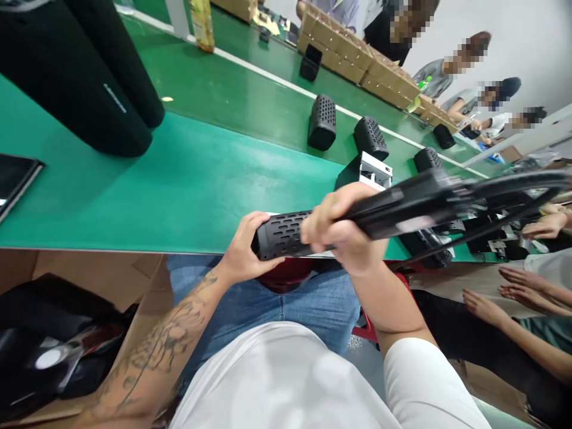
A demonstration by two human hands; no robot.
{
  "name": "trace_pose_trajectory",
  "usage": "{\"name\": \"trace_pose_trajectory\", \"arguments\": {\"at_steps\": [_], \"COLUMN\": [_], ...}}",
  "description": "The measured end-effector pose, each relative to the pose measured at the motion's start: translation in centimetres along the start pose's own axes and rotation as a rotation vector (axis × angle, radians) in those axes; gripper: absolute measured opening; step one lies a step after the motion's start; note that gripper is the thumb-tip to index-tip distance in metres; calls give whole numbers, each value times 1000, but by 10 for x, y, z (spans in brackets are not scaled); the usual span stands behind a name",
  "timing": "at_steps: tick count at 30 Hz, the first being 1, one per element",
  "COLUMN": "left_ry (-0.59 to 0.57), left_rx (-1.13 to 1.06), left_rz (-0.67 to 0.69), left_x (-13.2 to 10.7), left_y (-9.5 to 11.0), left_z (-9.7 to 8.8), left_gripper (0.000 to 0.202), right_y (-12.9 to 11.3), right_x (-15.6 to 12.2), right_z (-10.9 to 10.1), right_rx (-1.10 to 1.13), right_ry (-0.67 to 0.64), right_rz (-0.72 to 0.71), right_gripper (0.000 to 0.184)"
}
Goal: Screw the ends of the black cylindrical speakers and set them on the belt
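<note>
My left hand (248,250) is wrapped round the near left end of a black perforated housing (282,233), which lies on its side at the table's front edge. In my right hand (348,229) is a black corded electric screwdriver (402,205), slanting up to the right and slightly blurred. Its tip points at the right part of the housing, but my fingers hide the tip and whether it touches. Just behind my right hand sits a black box with a white open frame (375,171).
More perforated housings (322,122) stand along the green table (201,179). Two tall black cylinders (111,89) rise at the left, near a dark flat device (18,182). A thick cable (513,182) runs off right. Co-workers' hands (487,310) are at the right; cardboard boxes (339,47) line the far side.
</note>
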State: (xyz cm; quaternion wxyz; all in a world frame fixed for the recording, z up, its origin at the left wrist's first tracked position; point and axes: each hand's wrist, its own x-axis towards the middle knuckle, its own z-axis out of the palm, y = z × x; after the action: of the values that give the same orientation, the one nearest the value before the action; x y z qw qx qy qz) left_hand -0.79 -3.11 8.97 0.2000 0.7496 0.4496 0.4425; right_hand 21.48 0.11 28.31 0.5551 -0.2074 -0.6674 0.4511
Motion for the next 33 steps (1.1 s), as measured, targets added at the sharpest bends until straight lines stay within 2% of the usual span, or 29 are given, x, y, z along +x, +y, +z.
{"name": "trace_pose_trajectory", "arguments": {"at_steps": [3, 6, 8, 10, 11, 13, 15, 16, 18, 20, 22, 24, 26, 28, 31, 33], "left_ry": [200, 316, 291, 170, 97, -40, -160, -255, -515, -847, -1091, -1211, -1203, -1072, -820, -739], "left_rx": [156, 273, 292, 263, 242, 218, 310, 356, 380, 273, 180, 196, 322, 477, 656, 743], "left_rz": [-41, -99, -62, -46, -56, -87, -23, 92, 299, 467, 557, 638, 720, 711, 497, 318], "left_x": [-35, -67, -78, -74, -63, -25, 31, 61, 118, 162, 188, 196, 191, 178, 151, 135], "left_y": [31, 63, 71, 63, 55, 37, 25, 25, 36, 57, 78, 90, 92, 89, 90, 97], "left_z": [22, 42, 40, 19, 4, -28, -51, -56, -51, -34, -14, -2, -1, -6, -13, -12], "left_gripper": [107, 116, 110, 86, 72, 49, 54, 59, 73, 82, 75, 69, 76, 82, 80, 90], "right_y": [-21, -13, 6, 29, 40, 56, 64, 65, 64, 59, 50, 34, 11, -18, -62, -80], "right_x": [7, 13, 12, 7, 4, -3, -8, -10, -13, -17, -21, -27, -33, -39, -53, -63], "right_z": [-61, -130, -167, -191, -198, -205, -207, -208, -209, -208, -203, -194, -186, -180, -177, -171], "right_rx": [-118, -392, -496, -524, -522, -510, -497, -493, -484, -465, -432, -376, -310, -255, -221, -227], "right_ry": [276, 596, 706, 739, 734, 702, 667, 659, 654, 653, 649, 654, 668, 657, 487, 403], "right_rz": [-186, -180, -158, -154, -154, -140, -121, -115, -109, -101, -99, -122, -169, -254, -373, -358], "right_gripper": [33, 42, 52, 60, 62, 64, 63, 62, 61, 60, 57, 51, 42, 35, 23, 14]}}
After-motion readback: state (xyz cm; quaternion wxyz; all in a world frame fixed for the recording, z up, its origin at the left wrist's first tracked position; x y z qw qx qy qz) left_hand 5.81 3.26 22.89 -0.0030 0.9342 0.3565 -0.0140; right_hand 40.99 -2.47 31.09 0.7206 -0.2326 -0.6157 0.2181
